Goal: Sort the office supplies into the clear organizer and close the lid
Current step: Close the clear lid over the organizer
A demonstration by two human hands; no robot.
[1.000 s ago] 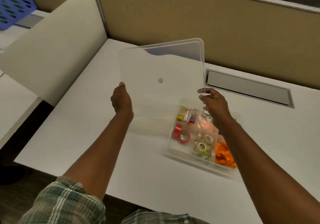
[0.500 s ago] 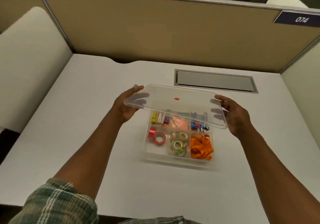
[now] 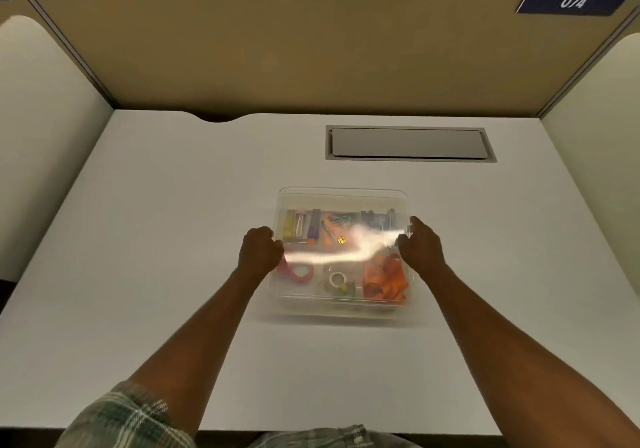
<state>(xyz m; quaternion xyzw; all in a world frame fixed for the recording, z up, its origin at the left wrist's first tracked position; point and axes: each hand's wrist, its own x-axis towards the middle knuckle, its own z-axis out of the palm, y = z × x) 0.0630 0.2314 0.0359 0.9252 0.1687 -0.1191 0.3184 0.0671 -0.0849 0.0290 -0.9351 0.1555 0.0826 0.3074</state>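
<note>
The clear organizer (image 3: 341,304) sits in the middle of the white desk, and its clear lid (image 3: 341,198) lies flat over it, with glare across the top. Through the lid I see red tape rolls (image 3: 299,272), a pale tape roll (image 3: 337,279), orange ribbon (image 3: 386,279), markers (image 3: 299,224) and clips (image 3: 341,220) in separate compartments. My left hand (image 3: 259,250) grips the lid's left edge with curled fingers. My right hand (image 3: 420,245) grips the right edge the same way.
A grey cable hatch (image 3: 408,142) is set into the white desk (image 3: 156,239) behind the box. Tan partition walls (image 3: 277,49) enclose the desk at the back, with cream side panels (image 3: 45,136) left and right.
The lid went from upright in front of me, to level above the box, to down on the organizer. Both hands came down with it and hold its side edges.
</note>
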